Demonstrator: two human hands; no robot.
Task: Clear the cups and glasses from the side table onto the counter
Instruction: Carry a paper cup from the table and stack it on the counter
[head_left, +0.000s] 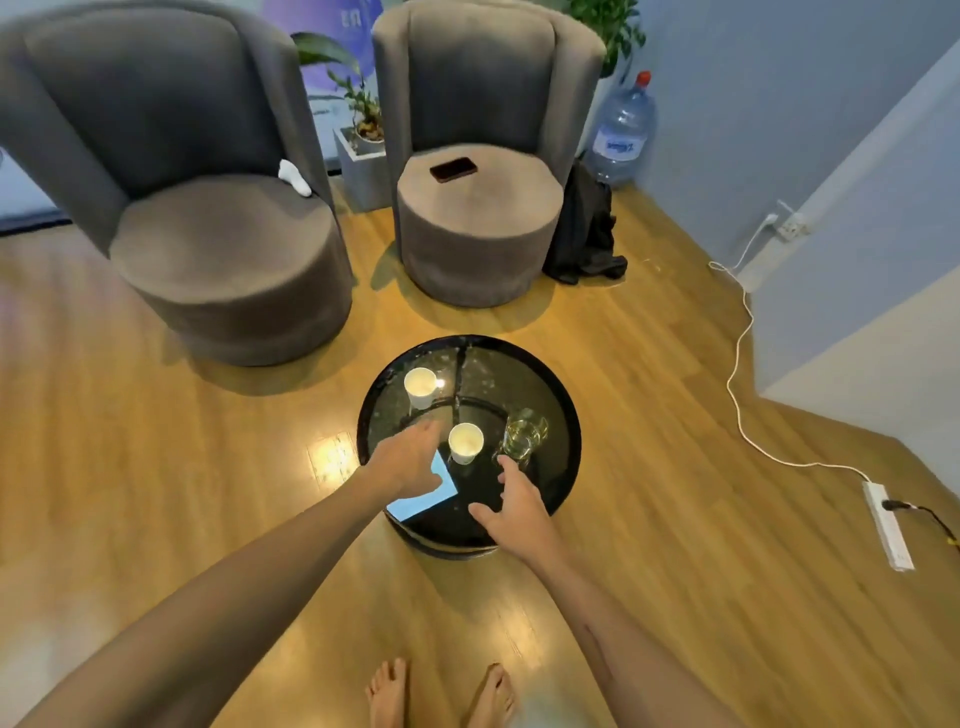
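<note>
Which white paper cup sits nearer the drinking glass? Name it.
The near paper cup, between the left hand and the glass; the other cup stands farther back-left.

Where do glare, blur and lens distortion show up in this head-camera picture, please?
Head view: glare patches on the wood floor left of the side table, whose glass top mirrors a small light beside the far paper cup; wide-angle bending curves the right-hand wall; the left hand looks slightly soft.

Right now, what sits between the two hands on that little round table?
In the head view, a white paper cup stands between the left hand and right hand, with a light-blue card lying below it.
</note>
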